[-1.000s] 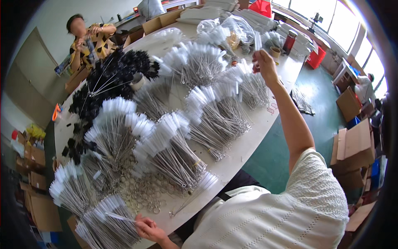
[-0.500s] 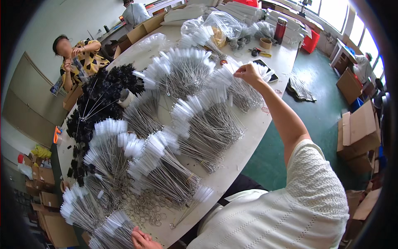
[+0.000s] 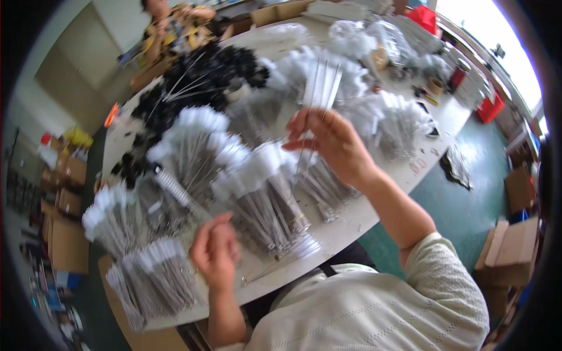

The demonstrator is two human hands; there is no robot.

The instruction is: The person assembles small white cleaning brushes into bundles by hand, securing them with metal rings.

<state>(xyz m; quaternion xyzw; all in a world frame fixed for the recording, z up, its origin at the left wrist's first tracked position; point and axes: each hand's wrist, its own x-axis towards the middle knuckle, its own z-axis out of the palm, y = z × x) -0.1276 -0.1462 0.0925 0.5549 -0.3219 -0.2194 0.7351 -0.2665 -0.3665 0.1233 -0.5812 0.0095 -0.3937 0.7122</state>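
Observation:
Raised over the middle of the table, my right hand (image 3: 335, 140) is closed on a few white-bristled tube brushes (image 3: 322, 85), bristle ends up, with thin wires passing down below the fingers. My left hand (image 3: 216, 248), somewhat blurred, is closed near the front edge. From its fingertips another tube brush (image 3: 178, 190) slants up to the left; the grip itself is partly hidden. Under and around both hands lie bundles of the same brushes, among them a bundle (image 3: 266, 196) between the hands and a bundle (image 3: 153, 275) left of my left hand.
A pile of black bristle pieces (image 3: 205, 76) covers the far left of the table. At the far right are a tape roll (image 3: 435, 86), a red flask (image 3: 458, 76) and clear plastic bags (image 3: 392, 44). Another person (image 3: 178, 29) sits across the table. Cardboard boxes (image 3: 509, 251) stand at right.
My right hand has come back from the far right bundle and now holds several brushes. My left hand has risen from the near left bundle with a brush. The view has shifted.

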